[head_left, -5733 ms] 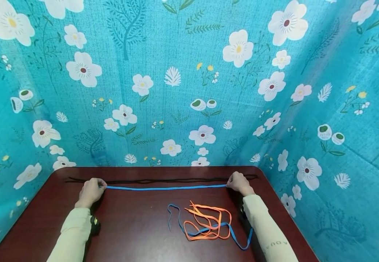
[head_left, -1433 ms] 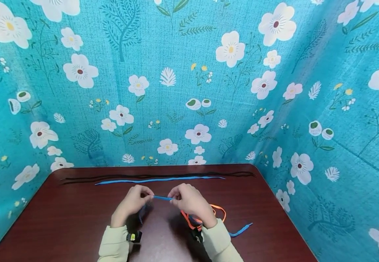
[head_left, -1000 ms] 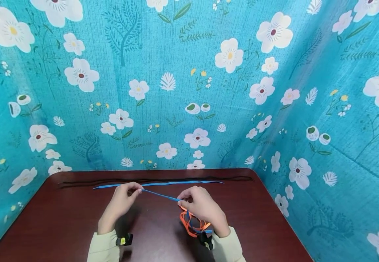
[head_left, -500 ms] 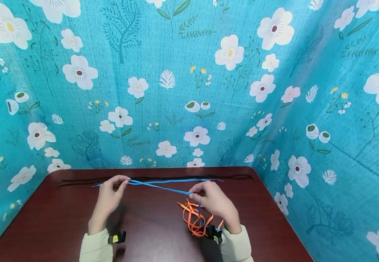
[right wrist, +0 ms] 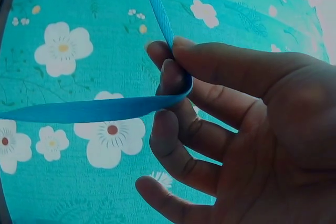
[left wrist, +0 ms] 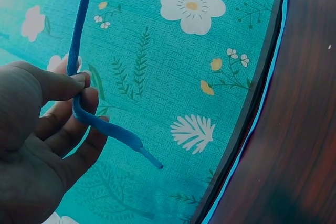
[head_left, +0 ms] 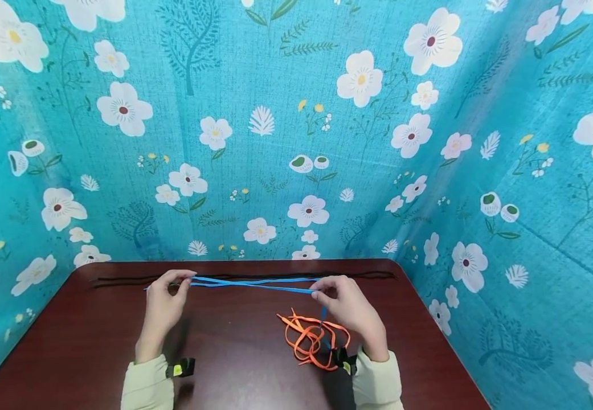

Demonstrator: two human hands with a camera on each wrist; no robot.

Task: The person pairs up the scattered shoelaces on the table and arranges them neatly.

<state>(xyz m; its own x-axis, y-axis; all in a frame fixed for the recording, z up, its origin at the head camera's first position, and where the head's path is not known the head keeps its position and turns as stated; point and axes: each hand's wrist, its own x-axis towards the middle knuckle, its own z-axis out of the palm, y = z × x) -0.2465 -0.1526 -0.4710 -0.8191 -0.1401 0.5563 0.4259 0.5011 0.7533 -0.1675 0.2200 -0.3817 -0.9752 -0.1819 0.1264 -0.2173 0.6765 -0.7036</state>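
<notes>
My left hand (head_left: 165, 310) pinches a flat blue shoelace (head_left: 286, 288) near one end between thumb and fingers. The tipped end (left wrist: 115, 132) hangs past the fingers in the left wrist view. My right hand (head_left: 352, 307) pinches the same lace farther along, so a straight stretch runs between the hands, and the rest drops below, down to the orange pile. In the head view this stretch crosses over a second blue shoelace (head_left: 286, 279), which lies straight across the table. In the right wrist view, the lace (right wrist: 94, 109) bends sharply at the fingertips.
Black laces (head_left: 122, 279) lie stretched along the far edge of the dark wooden table (head_left: 234, 364). A loose tangle of orange shoelace (head_left: 296, 341) sits in front of the right hand. Flowered teal cloth (head_left: 255, 188) hangs behind and to the right.
Earlier, both hands held the other blue lace by the black ones; it now lies there released. Since then the hands, holding this lace, have spread apart and moved toward the far edge.
</notes>
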